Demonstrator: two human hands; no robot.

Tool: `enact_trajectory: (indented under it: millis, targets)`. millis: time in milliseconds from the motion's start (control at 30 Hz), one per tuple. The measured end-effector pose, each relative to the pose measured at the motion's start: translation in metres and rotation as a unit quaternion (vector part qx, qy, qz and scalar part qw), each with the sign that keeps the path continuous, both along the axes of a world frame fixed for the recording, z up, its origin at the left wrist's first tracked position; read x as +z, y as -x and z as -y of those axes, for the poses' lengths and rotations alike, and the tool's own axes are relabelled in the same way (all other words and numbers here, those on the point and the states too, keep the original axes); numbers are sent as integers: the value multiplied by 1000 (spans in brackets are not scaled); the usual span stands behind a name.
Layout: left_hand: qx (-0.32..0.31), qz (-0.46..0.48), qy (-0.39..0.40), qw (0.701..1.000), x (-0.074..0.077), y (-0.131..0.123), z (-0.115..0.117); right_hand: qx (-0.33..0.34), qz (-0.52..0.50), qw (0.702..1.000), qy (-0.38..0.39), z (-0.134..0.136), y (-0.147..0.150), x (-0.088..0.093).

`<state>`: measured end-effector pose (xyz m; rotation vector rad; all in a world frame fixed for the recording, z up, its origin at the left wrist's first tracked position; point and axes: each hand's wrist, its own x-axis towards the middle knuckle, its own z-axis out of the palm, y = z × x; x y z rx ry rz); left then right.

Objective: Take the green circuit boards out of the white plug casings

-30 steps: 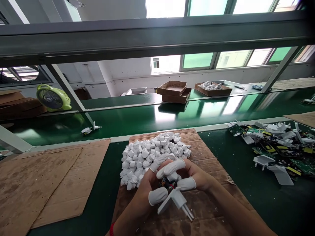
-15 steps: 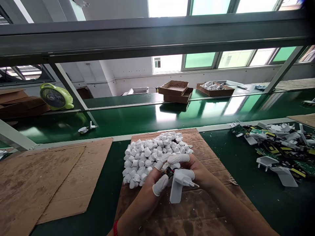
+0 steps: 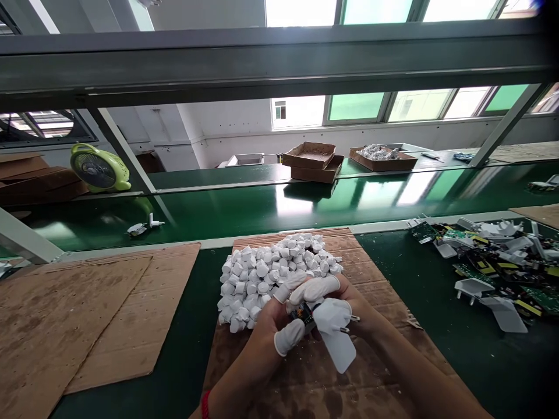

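Both my hands meet over a cardboard sheet (image 3: 362, 262), with white finger cots on several fingers. My right hand (image 3: 349, 305) grips a white plug housing (image 3: 336, 334) with two metal pins pointing right. My left hand (image 3: 273, 320) pinches a small dark circuit board (image 3: 302, 315) against the housing. Just beyond my hands lies a heap of small white plastic caps (image 3: 273, 273).
A pile of circuit boards and white plug covers (image 3: 493, 262) lies at the right. More cardboard (image 3: 87, 314) covers the left. A green conveyor belt (image 3: 262, 209) carries a plug part (image 3: 142, 226). Beyond it stand cardboard trays (image 3: 311, 158) and a green fan (image 3: 99, 169).
The plug housing has been turned in my hands: its pins pointed down toward me, now they point right. The part on the belt has drifted left.
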<state>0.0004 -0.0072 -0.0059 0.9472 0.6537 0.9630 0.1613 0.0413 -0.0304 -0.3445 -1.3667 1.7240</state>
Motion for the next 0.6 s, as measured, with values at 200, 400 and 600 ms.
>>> enact_trajectory:
  millis: [200, 400, 600]
  targets:
    - [-1, 28, -32, 999, -3, 0, -1, 23, -62, 997, -51, -1, 1, 5]
    - [-30, -20, -64, 997, 4, 3, -2, 72, -48, 996, -22, 5, -3, 13]
    - [-29, 2, -85, 996, -2, 4, -1, 42, -3, 996, -79, 5, -2, 15]
